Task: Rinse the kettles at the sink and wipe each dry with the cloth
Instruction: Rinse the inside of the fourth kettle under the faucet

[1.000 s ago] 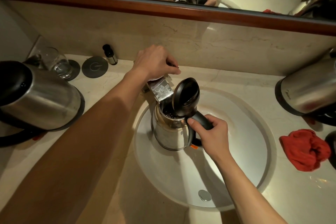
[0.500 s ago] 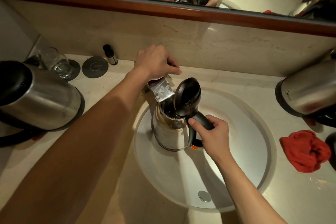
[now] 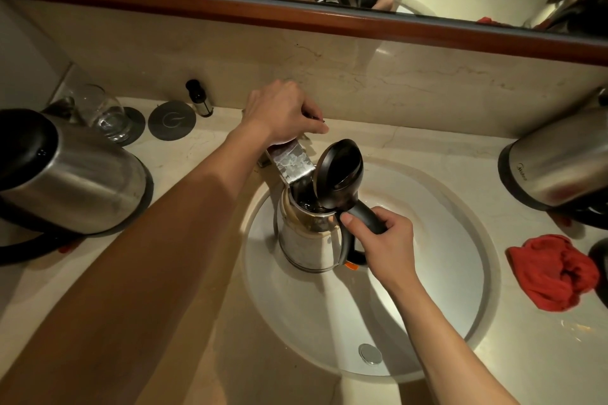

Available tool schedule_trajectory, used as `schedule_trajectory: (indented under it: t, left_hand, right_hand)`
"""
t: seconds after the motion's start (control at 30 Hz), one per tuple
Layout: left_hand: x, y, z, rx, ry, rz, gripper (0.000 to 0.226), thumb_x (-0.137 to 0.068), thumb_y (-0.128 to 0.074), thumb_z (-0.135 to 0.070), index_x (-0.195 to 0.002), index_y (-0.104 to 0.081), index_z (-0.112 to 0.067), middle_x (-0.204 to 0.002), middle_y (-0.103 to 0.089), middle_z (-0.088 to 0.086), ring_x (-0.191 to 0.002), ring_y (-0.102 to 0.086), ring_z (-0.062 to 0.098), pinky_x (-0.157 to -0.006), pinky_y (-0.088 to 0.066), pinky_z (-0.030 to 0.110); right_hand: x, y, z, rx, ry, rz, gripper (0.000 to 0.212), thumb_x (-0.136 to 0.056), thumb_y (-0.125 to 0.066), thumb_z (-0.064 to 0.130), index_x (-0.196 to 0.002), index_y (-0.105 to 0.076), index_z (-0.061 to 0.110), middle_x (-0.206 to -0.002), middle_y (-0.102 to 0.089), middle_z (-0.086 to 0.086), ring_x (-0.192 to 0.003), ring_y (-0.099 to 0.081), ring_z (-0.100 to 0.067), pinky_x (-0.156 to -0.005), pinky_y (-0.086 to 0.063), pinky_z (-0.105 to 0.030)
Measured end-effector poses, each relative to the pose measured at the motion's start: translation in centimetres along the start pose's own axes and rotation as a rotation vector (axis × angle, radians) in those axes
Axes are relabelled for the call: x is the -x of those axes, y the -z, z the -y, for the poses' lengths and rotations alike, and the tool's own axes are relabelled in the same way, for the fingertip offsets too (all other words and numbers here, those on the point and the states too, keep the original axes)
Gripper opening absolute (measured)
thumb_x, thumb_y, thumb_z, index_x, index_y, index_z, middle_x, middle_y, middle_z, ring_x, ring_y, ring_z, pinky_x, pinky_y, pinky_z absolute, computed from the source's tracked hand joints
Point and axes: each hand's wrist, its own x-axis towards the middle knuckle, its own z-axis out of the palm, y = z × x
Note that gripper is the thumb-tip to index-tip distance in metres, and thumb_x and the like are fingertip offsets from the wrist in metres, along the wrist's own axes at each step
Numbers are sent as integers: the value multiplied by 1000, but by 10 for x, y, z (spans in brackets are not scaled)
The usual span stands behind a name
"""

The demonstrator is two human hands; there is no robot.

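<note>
Kettle in the sink hangs from our right hand, which grips its black handle, lid up under the tap. Our left hand curls over the tap lever. Compared with a second ago, little differs; red cloth lies on the counter as before.

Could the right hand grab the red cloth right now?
Probably not yet. The right hand is gripping the handle of the kettle in the sink. The red cloth lies uncovered on the counter just right of it, once freed.
</note>
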Motion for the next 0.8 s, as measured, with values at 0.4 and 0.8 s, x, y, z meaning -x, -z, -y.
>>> schedule_trajectory:
  t: [0.4, 0.8]
  left_hand:
    - [-3, -1, 3, 14, 1, 12, 27, -81, -71, -57, -99, -77, -37, -89, -63, -23, -95, -48, 6, -81, -30, 33]
    - [-3, -1, 2, 1, 6, 0, 29, -82, -70, -58, -101, -76, -37, -94, -68, -19, -92, -48, 7, -80, -29, 32]
  right_hand:
    - [-1, 0, 1, 2, -8, -3, 34, -83, -86, 19, -68, -66, -4, -54, -52, 5, -53, -43, -6, -55, -35, -14]
    - [-1, -1, 0, 2, -4, 0, 35, -83, -86, 16, -64, -63, -2, -50, -48, 12, -51, -41, -4, -54, -34, -13]
